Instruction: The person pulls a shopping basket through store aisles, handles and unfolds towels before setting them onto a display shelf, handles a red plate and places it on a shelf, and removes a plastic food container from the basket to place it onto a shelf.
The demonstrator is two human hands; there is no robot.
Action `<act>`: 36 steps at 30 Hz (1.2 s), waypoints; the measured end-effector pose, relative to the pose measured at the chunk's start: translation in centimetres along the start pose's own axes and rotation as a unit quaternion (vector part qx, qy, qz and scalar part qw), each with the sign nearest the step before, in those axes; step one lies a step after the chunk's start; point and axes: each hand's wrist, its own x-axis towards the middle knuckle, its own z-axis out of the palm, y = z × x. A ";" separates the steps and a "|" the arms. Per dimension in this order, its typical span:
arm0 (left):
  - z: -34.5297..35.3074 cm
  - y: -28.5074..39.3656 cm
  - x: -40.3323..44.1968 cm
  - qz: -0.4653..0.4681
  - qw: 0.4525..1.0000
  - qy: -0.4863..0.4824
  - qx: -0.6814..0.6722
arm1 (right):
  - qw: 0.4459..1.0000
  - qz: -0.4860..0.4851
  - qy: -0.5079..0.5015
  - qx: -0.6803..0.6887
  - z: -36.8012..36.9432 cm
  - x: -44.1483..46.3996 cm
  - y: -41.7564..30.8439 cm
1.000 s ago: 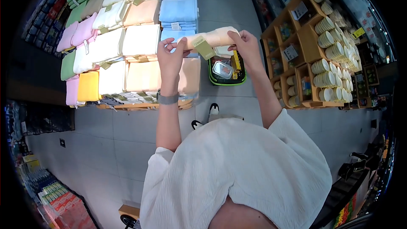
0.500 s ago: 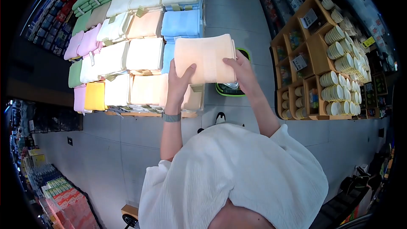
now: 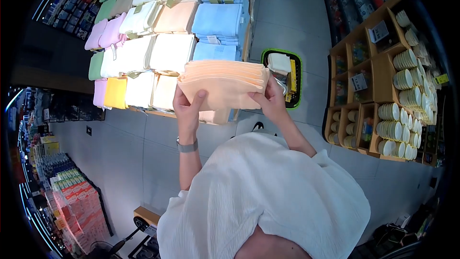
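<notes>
Between my hands is a peach towel (image 3: 223,88), its several folded layers showing along the upper edge; whether it is one towel or a stack I cannot tell. My left hand (image 3: 189,108) grips the left end, thumb on the near face and fingers behind. At the right end, my right hand (image 3: 273,101) closes on it the same way. Behind the towel spreads a display of folded towels, among them a blue towel (image 3: 218,19), a white towel (image 3: 173,52) and a yellow towel (image 3: 116,93). The held towel hides part of the display's front corner.
On the floor right of the display stands a black basket with a green rim (image 3: 300,79), holding a white folded item (image 3: 279,63) and something yellow. Farther right, a wooden shelf (image 3: 352,98) carries stacked cups (image 3: 400,129). Red and white boxes (image 3: 79,201) are piled at lower left.
The towel has come lower and tilted, so its layered edge now faces up. Both hands moved down with it. The view has shifted, bringing the basket into fuller sight.
</notes>
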 end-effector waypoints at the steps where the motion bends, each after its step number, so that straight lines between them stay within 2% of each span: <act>1: -0.2 -0.3 -0.2 0.001 1.000 0.009 0.005 | 1.000 0.002 -0.001 0.009 -0.3 0.3 0.0; 4: -0.4 -1.0 -0.9 0.011 0.999 0.024 0.032 | 0.998 -0.019 -0.028 0.048 -1.4 1.2 0.5; 6: 0.5 -0.6 -0.9 0.074 0.995 0.014 0.057 | 0.998 -0.014 -0.035 0.052 -2.0 2.2 0.7; 8: 1.7 -0.1 -0.9 0.067 0.993 0.043 0.084 | 0.998 -0.011 -0.041 0.056 -2.2 3.3 0.8; 10: 3.1 0.4 -0.9 0.059 0.990 0.069 0.112 | 0.998 0.017 -0.006 0.062 -2.0 4.0 0.7; 12: 4.5 0.7 -0.6 0.043 0.983 0.132 0.118 | 0.998 0.024 0.005 0.062 -1.8 4.5 1.1; 17: 4.8 -0.5 0.0 0.026 0.972 0.164 0.169 | 0.998 0.052 0.016 0.018 -2.2 5.7 2.6; 20: 5.0 -0.3 0.8 -0.010 0.966 0.193 0.170 | 0.994 0.106 -0.006 0.041 -2.1 6.2 3.4; 22: 4.5 -0.3 1.5 -0.030 0.963 0.214 0.160 | 0.979 0.179 -0.058 0.077 -1.9 5.9 4.1; 24: 2.9 -1.0 2.3 -0.085 0.950 0.281 0.105 | 0.978 0.180 -0.079 0.067 -1.3 5.4 5.2; 25: 1.9 -1.1 2.6 -0.083 0.950 0.281 0.104 | 0.964 0.234 -0.108 0.069 -1.0 5.1 5.4; 26: 0.7 -1.1 2.8 -0.114 0.954 0.262 0.088 | 0.945 0.288 -0.137 0.070 -0.6 4.8 5.5; 28: -1.9 -1.2 3.2 -0.143 0.958 0.241 0.067 | 0.954 0.268 -0.111 0.069 0.7 4.6 5.9; 30: -4.2 -1.2 2.7 -0.251 0.961 0.101 0.055 | 0.957 0.272 -0.062 0.084 1.7 4.9 6.7; 31: -4.8 -1.0 2.4 -0.279 0.956 0.062 0.068 | 0.958 0.270 -0.060 0.081 2.2 5.2 7.0; 33: -5.4 -0.9 1.8 -0.267 0.959 0.031 0.087 | 0.970 0.240 -0.037 0.019 3.3 5.8 7.6; 36: -7.2 -0.9 3.0 -0.254 0.962 -0.006 0.102 | 0.967 0.246 -0.022 -0.067 5.5 6.8 7.6</act>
